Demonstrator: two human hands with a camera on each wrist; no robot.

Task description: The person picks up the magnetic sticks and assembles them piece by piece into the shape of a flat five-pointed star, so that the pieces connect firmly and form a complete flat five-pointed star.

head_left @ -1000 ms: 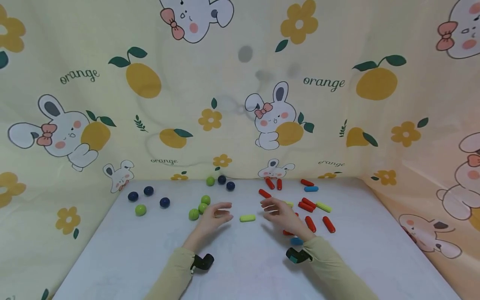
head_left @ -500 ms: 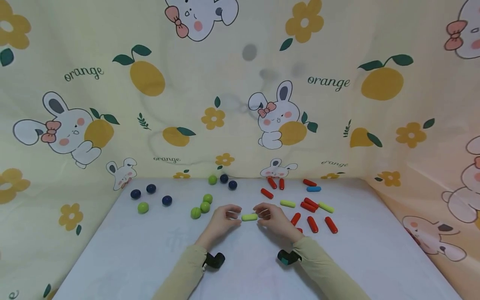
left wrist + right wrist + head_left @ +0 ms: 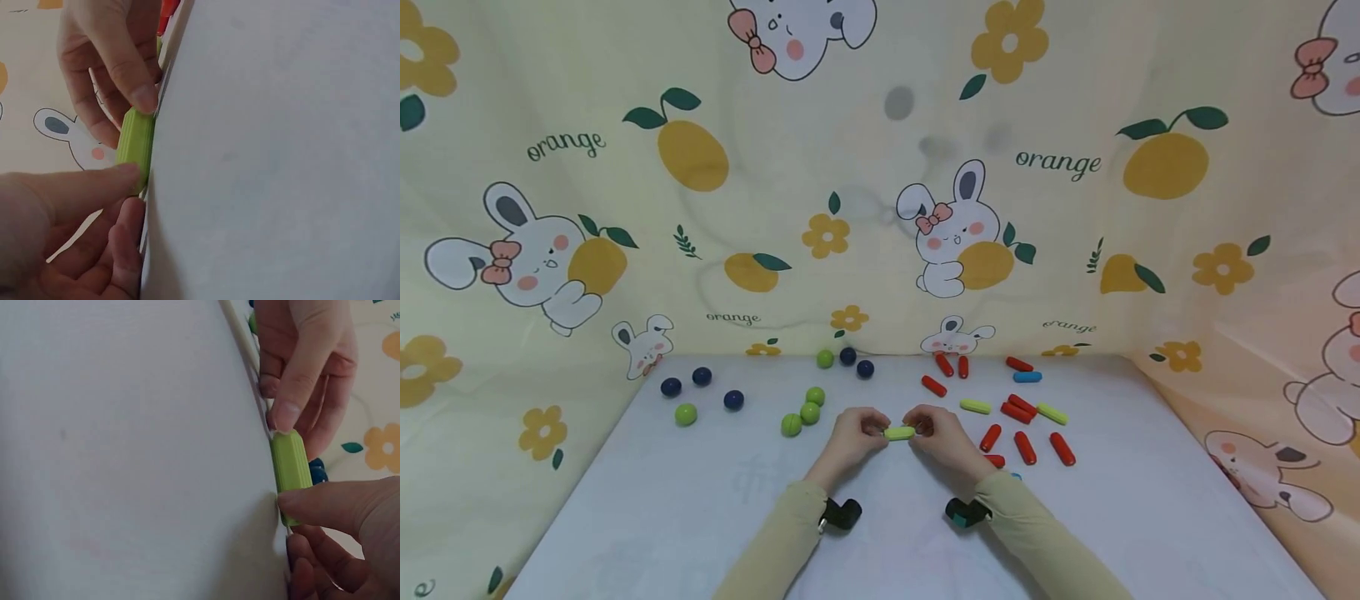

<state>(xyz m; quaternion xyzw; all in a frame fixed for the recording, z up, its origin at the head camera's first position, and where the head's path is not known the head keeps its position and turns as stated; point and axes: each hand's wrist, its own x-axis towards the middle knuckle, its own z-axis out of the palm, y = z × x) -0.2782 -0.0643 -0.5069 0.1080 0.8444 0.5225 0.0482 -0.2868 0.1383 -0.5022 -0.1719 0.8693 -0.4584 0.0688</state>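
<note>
A lime-green ridged stick with tapered ends lies level between both hands over the white tabletop. My left hand pinches its left end with thumb and fingers. At the other end, my right hand pinches it the same way. In the left wrist view the left thumb presses the ridged side of the stick, and the right hand holds the far end. The right wrist view has the right thumb on the stick, the left hand beyond.
Left on the white table are several green balls and dark blue balls. To the right lie several red sticks, a blue stick and green sticks. A patterned cloth closes the back.
Both hands have moved inward toward the green stick, and their fingers have closed on its two ends. The scattered balls and other sticks stay where they were.
</note>
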